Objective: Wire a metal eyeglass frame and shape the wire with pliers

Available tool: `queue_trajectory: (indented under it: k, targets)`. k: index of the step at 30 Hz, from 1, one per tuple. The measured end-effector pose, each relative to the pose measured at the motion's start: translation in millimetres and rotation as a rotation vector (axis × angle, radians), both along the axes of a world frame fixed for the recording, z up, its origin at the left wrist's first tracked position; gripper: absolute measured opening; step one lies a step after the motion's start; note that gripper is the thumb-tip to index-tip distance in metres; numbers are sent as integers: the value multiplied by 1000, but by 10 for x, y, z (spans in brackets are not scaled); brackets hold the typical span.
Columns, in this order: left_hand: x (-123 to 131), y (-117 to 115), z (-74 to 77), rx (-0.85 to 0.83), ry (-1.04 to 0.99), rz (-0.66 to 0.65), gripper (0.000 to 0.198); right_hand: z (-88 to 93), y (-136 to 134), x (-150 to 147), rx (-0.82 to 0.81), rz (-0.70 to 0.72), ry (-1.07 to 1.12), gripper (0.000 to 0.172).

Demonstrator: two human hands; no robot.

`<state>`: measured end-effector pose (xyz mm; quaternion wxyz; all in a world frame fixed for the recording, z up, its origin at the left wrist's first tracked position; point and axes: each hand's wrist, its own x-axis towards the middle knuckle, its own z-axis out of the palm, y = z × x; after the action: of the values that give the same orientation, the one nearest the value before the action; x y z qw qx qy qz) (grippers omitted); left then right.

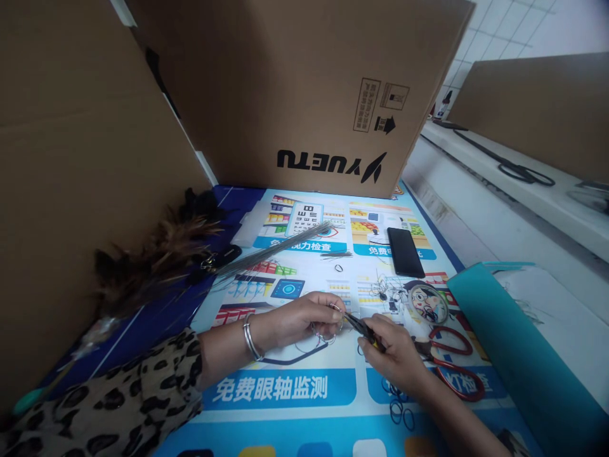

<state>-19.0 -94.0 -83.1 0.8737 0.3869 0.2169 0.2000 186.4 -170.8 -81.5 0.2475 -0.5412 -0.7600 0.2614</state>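
My left hand point(316, 317), with a silver bangle at the wrist, is closed on a thin wire loop point(340, 310) above the printed table cover. My right hand point(392, 349) grips dark needle-nose pliers point(364, 329). The pliers' tips point left and meet the wire at my left fingertips. A bundle of straight thin wires point(280, 249) lies diagonally beyond my left hand, with a few short wires point(337, 255) beside it. A small dark ring point(338, 268) lies just past my hands. Several dark rings point(402, 409) sit below my right hand.
Red-handled scissors point(459, 365) and a round clear dish point(428, 301) lie right of my right hand. Farther back is a black phone point(405, 252). A teal box point(518, 343) stands at the right, brown feathers point(152, 254) lie left, and a large cardboard box point(309, 95) stands behind.
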Motion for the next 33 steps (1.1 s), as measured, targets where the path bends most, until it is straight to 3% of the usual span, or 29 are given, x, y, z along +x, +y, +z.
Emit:
queue_trajectory:
  k: [8, 18, 33]
  targets:
    - [-7, 6, -21, 0, -19, -6, 9, 19, 0, 8, 21, 38, -19, 1]
    - [-15, -3, 0, -33, 10, -18, 10, -59, 2, 25, 160, 47, -110, 16]
    - [-11, -43, 6, -36, -4, 9, 10, -126, -14, 18, 267, 32, -164, 22]
